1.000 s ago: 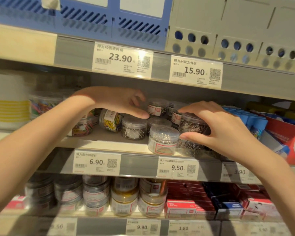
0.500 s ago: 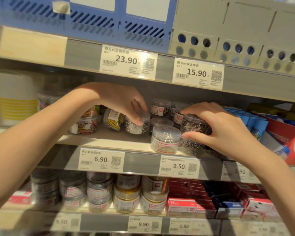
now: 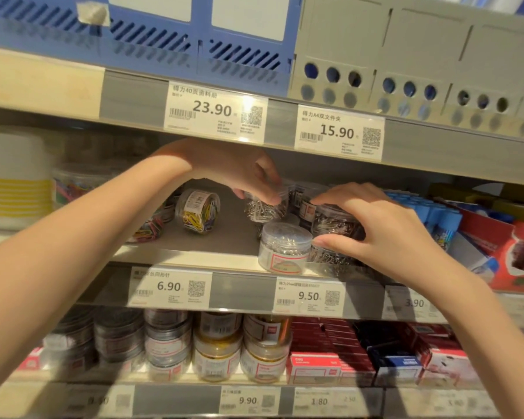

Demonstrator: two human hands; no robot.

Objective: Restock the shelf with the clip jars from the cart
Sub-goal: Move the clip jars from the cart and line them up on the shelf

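Both hands reach into the middle shelf [image 3: 194, 255]. My left hand [image 3: 242, 173] grips a clear jar of silver clips [image 3: 263, 207] from above and holds it lifted off the shelf board. My right hand [image 3: 384, 234] is closed around another jar of silver clips [image 3: 334, 222], which sits on top of a lower jar [image 3: 330, 258]. A third silver-clip jar [image 3: 284, 249] stands at the shelf's front edge, just left of my right thumb. A jar of coloured clips [image 3: 198, 214] lies on its side further left. More jars stand behind, partly hidden.
The upper shelf edge with price tags [image 3: 215, 113] hangs just above my left hand. Blue packs [image 3: 430, 216] and red boxes [image 3: 514, 246] crowd the right side. Coloured-clip jars [image 3: 145, 228] sit at the left. The lower shelf holds stacked jars [image 3: 215, 343] and small boxes [image 3: 315, 364].
My left hand closed on a silver-clip jar, lifted it off the shelf and carried it right, toward the back jars. My right hand stayed on its jar.
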